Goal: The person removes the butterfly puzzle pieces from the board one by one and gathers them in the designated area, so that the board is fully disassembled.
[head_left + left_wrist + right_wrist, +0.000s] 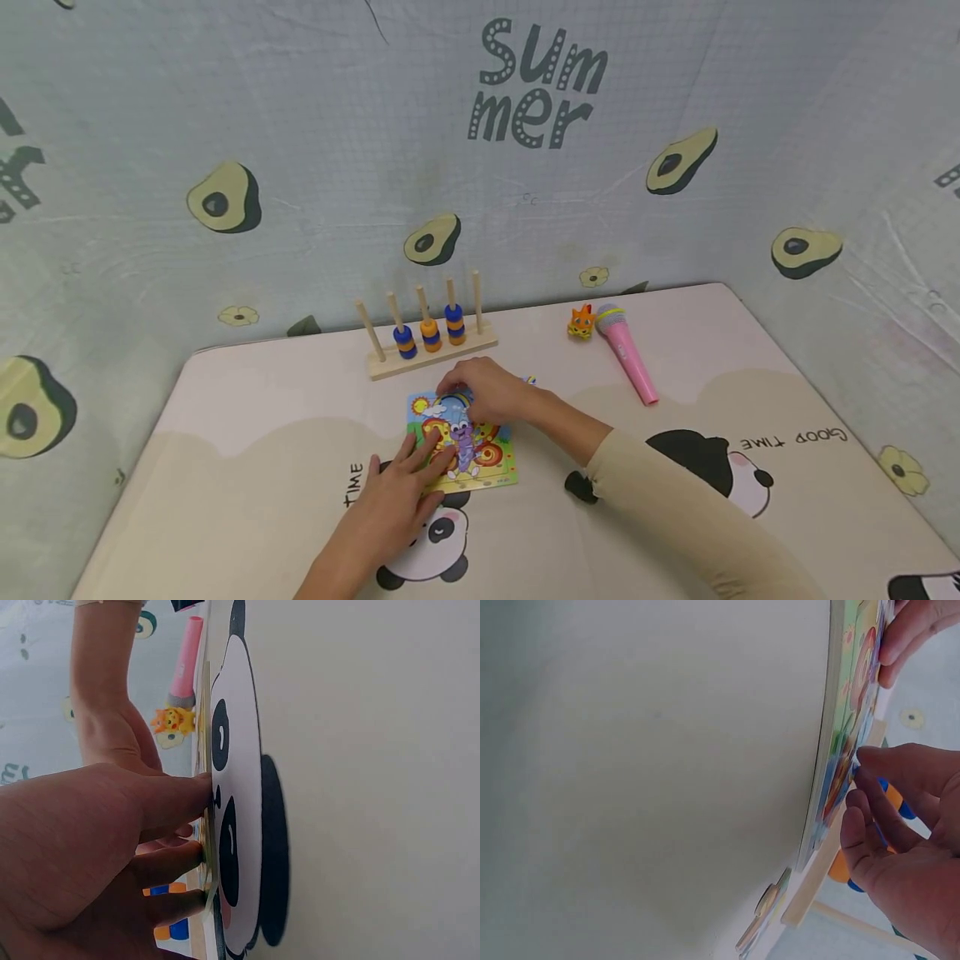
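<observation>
A jigsaw puzzle (507, 471) with a butterfly, a sun and a rainbow lies flat on the table. My left hand (399, 500) rests on its lower left part, fingers spread and straight. In the left wrist view, the left thumb (176, 801) is right at the board's edge. My right hand (487, 390) reaches over the top of the puzzle, fingers bent downward. Its thumb and index fingertips come together at the puzzle's surface in the right wrist view, pinching a small puzzle piece (855, 766) that they mostly hide.
Behind the puzzle stands a wooden peg stand (360, 367) with blue and orange rings. An orange toy figure (581, 322) and a pink microphone (632, 360) lie at the back right. Loose puzzle pieces (765, 915) lie beyond the board, mostly behind the right hand in the head view.
</observation>
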The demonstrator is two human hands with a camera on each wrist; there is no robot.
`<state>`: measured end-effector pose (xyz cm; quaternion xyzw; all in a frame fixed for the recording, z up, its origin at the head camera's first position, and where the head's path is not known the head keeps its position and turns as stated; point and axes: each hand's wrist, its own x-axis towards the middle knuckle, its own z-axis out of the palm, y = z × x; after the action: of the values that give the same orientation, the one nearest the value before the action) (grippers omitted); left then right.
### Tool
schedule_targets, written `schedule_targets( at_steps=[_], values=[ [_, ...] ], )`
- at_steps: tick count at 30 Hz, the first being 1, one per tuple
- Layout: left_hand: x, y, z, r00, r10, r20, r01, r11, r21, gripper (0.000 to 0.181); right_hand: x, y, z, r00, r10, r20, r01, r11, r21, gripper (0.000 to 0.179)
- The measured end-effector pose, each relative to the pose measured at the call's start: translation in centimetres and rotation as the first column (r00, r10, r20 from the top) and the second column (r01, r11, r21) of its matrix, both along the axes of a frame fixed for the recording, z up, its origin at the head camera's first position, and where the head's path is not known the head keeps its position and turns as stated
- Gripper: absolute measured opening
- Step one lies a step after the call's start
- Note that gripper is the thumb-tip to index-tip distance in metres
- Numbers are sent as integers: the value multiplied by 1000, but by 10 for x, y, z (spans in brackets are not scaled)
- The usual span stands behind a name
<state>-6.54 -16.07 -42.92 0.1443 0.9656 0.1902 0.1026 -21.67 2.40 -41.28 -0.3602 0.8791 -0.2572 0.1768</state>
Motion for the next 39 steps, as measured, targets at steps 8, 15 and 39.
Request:
schedule_targets(
  at_steps=[8,15,39],
  values=[
    [0,1,0,1000,-1,1,1,1000,12,54,1,0,-2,1000,-21,20,20,1000,22,52],
    [0,1,-2,1000,2,-2,-2,1000,11,54,0,-2,-4,1000,-14,5,14,1000,23,54],
    [0,1,-3,1000,16,18,-16,1000,-7,54,-3,-3,-6,998,69,-7,-68,996,53,56]
  ],
)
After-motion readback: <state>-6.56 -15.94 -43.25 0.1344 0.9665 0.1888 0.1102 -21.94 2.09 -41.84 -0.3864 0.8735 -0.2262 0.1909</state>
